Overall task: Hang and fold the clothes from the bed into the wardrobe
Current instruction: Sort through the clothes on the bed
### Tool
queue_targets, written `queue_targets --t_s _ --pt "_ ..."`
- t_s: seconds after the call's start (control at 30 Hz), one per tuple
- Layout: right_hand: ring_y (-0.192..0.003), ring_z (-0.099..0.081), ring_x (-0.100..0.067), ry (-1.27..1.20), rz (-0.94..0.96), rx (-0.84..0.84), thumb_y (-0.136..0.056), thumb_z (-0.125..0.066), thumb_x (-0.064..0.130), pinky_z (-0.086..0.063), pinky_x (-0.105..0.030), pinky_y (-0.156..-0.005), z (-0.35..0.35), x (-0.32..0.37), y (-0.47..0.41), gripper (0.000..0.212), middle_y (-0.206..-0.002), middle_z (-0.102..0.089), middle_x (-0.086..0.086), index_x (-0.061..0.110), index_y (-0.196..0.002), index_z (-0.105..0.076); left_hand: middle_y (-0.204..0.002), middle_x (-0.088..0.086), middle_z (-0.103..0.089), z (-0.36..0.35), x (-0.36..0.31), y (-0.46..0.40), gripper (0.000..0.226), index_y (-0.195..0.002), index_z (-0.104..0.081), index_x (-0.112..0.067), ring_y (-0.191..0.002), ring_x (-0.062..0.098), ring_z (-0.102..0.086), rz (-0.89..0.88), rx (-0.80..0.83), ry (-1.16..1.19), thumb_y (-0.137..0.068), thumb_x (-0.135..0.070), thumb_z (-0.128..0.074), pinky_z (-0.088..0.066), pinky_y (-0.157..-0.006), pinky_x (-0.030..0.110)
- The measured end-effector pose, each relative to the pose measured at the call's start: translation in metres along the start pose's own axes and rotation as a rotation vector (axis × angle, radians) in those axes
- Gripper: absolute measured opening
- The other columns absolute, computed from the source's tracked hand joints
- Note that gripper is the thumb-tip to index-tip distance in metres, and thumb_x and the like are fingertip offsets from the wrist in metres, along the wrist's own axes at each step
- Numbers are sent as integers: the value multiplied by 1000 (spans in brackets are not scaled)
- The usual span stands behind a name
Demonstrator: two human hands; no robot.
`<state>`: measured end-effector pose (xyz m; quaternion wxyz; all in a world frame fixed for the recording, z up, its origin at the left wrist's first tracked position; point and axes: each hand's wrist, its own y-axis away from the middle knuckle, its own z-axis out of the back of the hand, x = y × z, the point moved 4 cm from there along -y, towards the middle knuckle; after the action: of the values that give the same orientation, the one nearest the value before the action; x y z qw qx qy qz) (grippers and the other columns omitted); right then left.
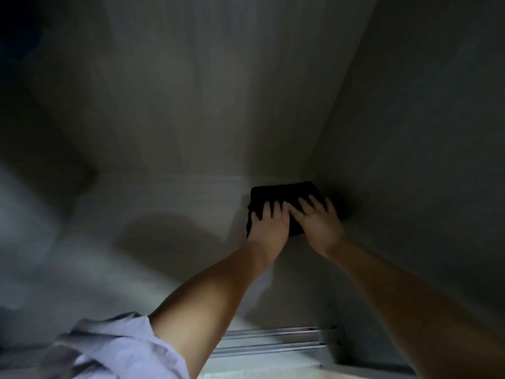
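I am pressing a folded black garment (284, 196) down onto the wardrobe floor (169, 203), in the back right corner where the rear panel (191, 91) meets the right side wall (423, 132). My left hand (269, 222) is lying flat on the near left part of the fabric, fingers straight and slightly spread. My right hand (318, 218) is lying beside it on the right part, fingers likewise straight and a little apart, touching the cloth rather than curling round it. The two hands are just beside each other, nearly touching at the fingers.

To do this well, I am judging that I should be pushing evenly with both palms so the fold stays square and slides fully against the rear panel. Lifting both hands straight up, not dragging them back, should keep the top layer from riding forward. The light in here is dim, so I cannot tell how many layers the fold has. My pale sleeve (117, 348) is hanging near the metal door track (273, 340) at the front edge.
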<state>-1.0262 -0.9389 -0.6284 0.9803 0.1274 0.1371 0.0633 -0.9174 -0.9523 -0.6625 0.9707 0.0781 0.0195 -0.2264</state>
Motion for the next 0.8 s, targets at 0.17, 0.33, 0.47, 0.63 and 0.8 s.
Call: queue_targets --t_s 0.17,0.33,0.47,0.63,0.8 --pt "-148 3 -32 -48 -39 108 -100 -32 14 2 -53 -116 -120 16 16 66 -161 -3 -8 30 -153 2 -159 18 1 -119 -27 9 63 -150 9 -6 -146 37 3 -70 171 55 -101 -14 -30 -15 -112 61" --pt "-143 25 -31 -122 -21 244 -92 -41 2 7 -56 -114 -179 24 47 86 -157 25 -8 31 -150 16 -157 15 21 -165 -46 40 69 -149 18 -11 -143 31 24 -114 280 4 -99 -20 -29 5 -109 66" --pt "-138 35 -25 -124 -34 337 -90 -52 12 11 -58 -112 -180 25 46 97 -151 38 -6 29 -146 26 -152 10 34 -163 -45 42 97 -147 24 -15 -138 24 35 -122 355 85 -91 -39 -51 17 -105 63" --pt "-148 8 -27 -153 34 631 -94 -50 36 -6 -56 -116 -139 19 29 80 -160 12 0 27 -154 3 -160 12 11 -105 -24 35 88 -153 4 -14 -147 25 9 -194 573 208 -92 -49 -49 -8 -117 54" --pt "-122 -51 -24 -398 -32 527 -98 -43 29 -44 -26 -91 -4 -4 28 48 -141 -48 -8 17 -144 -40 -142 19 -43 39 26 40 56 -149 -24 -11 -127 36 -44 -95 394 370 -100 -34 -41 -40 -102 40"
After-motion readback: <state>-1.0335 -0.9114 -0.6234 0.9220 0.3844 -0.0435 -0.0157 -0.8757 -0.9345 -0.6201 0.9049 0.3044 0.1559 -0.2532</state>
